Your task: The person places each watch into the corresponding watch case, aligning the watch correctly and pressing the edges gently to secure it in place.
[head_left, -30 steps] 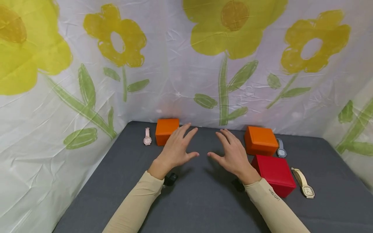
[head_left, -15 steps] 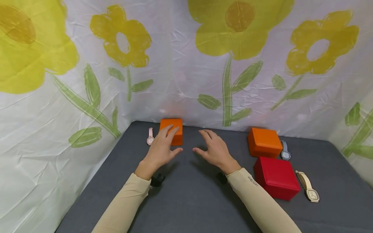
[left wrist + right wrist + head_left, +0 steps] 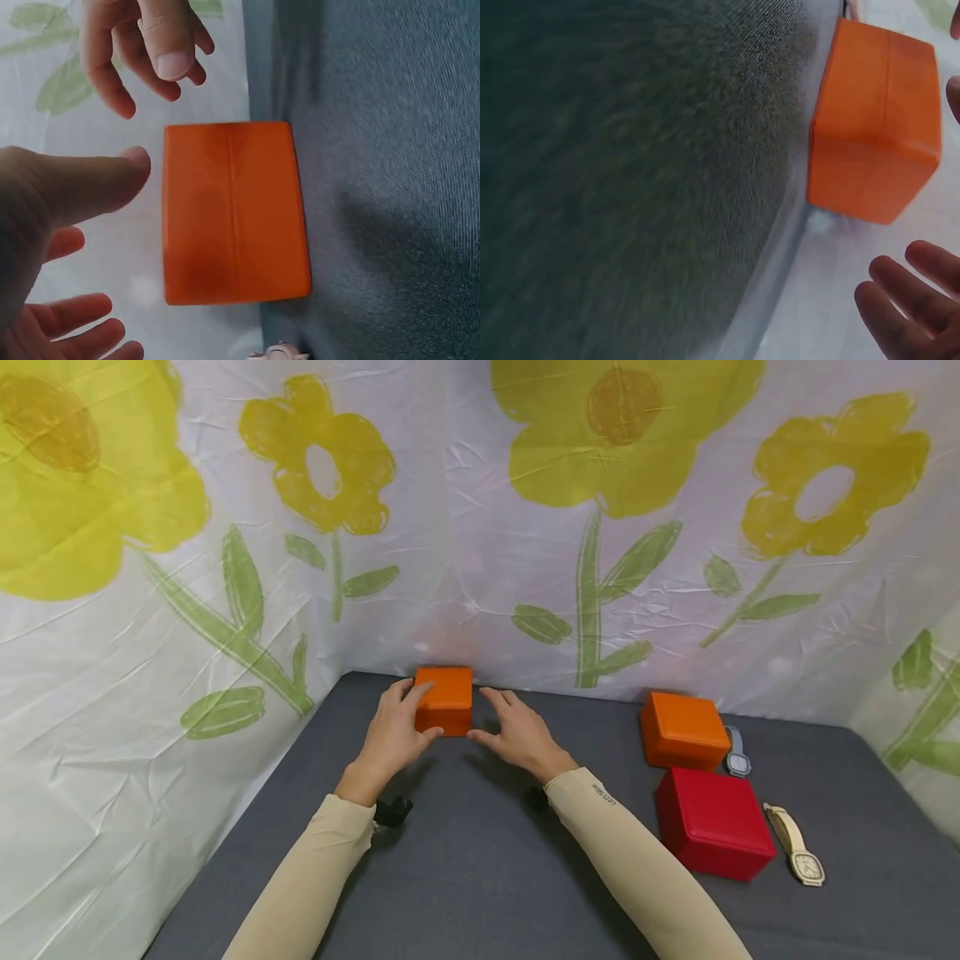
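Observation:
An orange box point(image 3: 448, 693) with a lid seam stands near the back edge of the dark cloth-covered table. My left hand point(image 3: 392, 731) is at its left front side, thumb and fingers spread apart. On the other side, my right hand point(image 3: 522, 735) reaches toward the box with its fingers extended and thumb apart. In the left wrist view the box point(image 3: 234, 214) lies between both hands, with visible gaps. The right wrist view also shows a gap between the right fingertips and the box point(image 3: 874, 124). A pink watch, mostly hidden by my left hand, shows a bit point(image 3: 279, 352) in the left wrist view.
Another orange box point(image 3: 684, 729) stands at the right, with a red box point(image 3: 716, 822) in front of it. A blue-grey watch point(image 3: 737, 758) and a cream-strapped watch point(image 3: 799, 852) lie beside them. A flower-printed curtain point(image 3: 480, 568) hangs behind the table.
Both hands have moved left and come closer to the left orange box, now on either side of it. The head view has shifted slightly. The boxes have stayed in place.

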`<state>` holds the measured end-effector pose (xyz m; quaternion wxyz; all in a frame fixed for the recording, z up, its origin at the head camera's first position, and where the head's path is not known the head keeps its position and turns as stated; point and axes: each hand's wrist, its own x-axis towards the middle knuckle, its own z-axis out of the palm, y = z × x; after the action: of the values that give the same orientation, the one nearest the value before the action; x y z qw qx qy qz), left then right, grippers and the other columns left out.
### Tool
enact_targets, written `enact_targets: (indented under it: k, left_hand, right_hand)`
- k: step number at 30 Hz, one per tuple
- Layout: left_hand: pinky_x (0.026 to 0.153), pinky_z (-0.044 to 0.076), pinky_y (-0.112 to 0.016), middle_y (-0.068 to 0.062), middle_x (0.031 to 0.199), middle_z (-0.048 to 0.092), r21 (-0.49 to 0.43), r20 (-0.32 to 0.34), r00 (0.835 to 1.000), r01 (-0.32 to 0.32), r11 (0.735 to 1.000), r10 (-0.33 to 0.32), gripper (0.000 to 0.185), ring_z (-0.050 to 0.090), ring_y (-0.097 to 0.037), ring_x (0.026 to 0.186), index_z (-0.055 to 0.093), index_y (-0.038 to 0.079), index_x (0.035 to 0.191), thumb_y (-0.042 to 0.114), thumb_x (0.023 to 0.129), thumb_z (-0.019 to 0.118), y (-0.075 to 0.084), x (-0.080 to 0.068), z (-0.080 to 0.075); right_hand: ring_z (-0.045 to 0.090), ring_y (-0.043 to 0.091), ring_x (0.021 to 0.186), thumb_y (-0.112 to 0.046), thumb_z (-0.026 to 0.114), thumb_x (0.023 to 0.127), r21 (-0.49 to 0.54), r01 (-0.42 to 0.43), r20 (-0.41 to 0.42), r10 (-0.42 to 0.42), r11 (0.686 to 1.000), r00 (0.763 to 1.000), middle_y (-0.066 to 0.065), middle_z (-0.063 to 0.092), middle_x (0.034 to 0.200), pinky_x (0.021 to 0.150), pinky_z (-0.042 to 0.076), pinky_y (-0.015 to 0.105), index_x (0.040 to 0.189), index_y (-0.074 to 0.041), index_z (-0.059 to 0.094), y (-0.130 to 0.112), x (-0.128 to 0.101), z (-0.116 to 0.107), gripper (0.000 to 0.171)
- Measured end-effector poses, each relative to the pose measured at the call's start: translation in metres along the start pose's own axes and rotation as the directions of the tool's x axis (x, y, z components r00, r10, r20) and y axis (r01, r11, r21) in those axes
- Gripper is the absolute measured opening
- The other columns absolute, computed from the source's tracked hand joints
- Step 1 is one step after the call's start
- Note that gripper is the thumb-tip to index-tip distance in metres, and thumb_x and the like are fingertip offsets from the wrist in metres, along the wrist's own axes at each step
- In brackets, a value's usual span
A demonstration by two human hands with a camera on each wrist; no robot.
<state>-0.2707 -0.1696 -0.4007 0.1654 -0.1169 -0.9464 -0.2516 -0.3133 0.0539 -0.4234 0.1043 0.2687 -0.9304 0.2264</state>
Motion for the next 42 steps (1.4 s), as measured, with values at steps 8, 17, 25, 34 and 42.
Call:
enact_targets:
  k: [8,17,25,34,42]
  left_hand:
    - [0.099,0.038,-0.056,-0.020,0.144,0.030,-0.093,0.081,0.990,0.125,0.988,-0.118,0.071,0.040,-0.041,0.124,0.040,0.013,0.145,0.020,0.084,0.076,-0.012,0.010,0.011]
    - [0.096,0.040,-0.057,-0.023,0.139,0.039,-0.142,0.062,0.987,0.158,0.977,-0.150,0.063,0.045,-0.042,0.118,0.043,0.014,0.144,0.013,0.087,0.070,-0.016,0.016,0.018]
    - [0.085,0.050,-0.049,-0.018,0.133,0.053,-0.198,0.054,0.972,0.234,0.952,-0.228,0.050,0.057,-0.037,0.106,0.053,0.012,0.137,0.011,0.089,0.068,-0.021,0.018,0.023]
    - [0.085,0.049,-0.050,-0.018,0.126,0.059,-0.214,-0.005,0.972,0.229,0.950,-0.235,0.041,0.060,-0.036,0.102,0.059,0.012,0.131,0.006,0.090,0.064,-0.023,0.021,0.026]
    - [0.086,0.048,-0.052,-0.017,0.123,0.061,-0.214,-0.038,0.971,0.222,0.951,-0.235,0.039,0.060,-0.036,0.101,0.061,0.012,0.128,0.006,0.089,0.065,-0.023,0.020,0.028]
  right_hand:
    - [0.049,0.034,0.120,-0.053,0.066,0.084,0.143,-0.075,0.075,0.065,0.987,0.995,0.013,0.042,0.142,0.095,0.043,0.053,0.149,-0.021,0.032,-0.004,0.015,0.011,0.081]
    - [0.056,0.031,0.114,-0.032,0.069,0.088,0.343,-0.080,0.116,0.043,0.936,0.992,0.010,0.045,0.142,0.092,0.048,0.040,0.146,-0.015,0.038,-0.008,0.023,0.020,0.068]
    - [0.061,0.024,0.108,-0.018,0.063,0.094,0.389,-0.098,0.063,0.079,0.916,0.995,0.010,0.051,0.137,0.083,0.053,0.032,0.143,-0.015,0.043,-0.010,0.026,0.028,0.053]
    - [0.062,0.021,0.103,-0.015,0.061,0.094,0.367,-0.096,0.018,0.096,0.925,0.995,0.009,0.055,0.132,0.082,0.053,0.032,0.140,-0.016,0.048,-0.011,0.027,0.030,0.047]
    - [0.064,0.020,0.101,-0.015,0.062,0.094,0.403,-0.120,0.015,0.125,0.907,0.992,0.009,0.057,0.131,0.078,0.054,0.030,0.140,-0.017,0.049,-0.010,0.026,0.031,0.047]
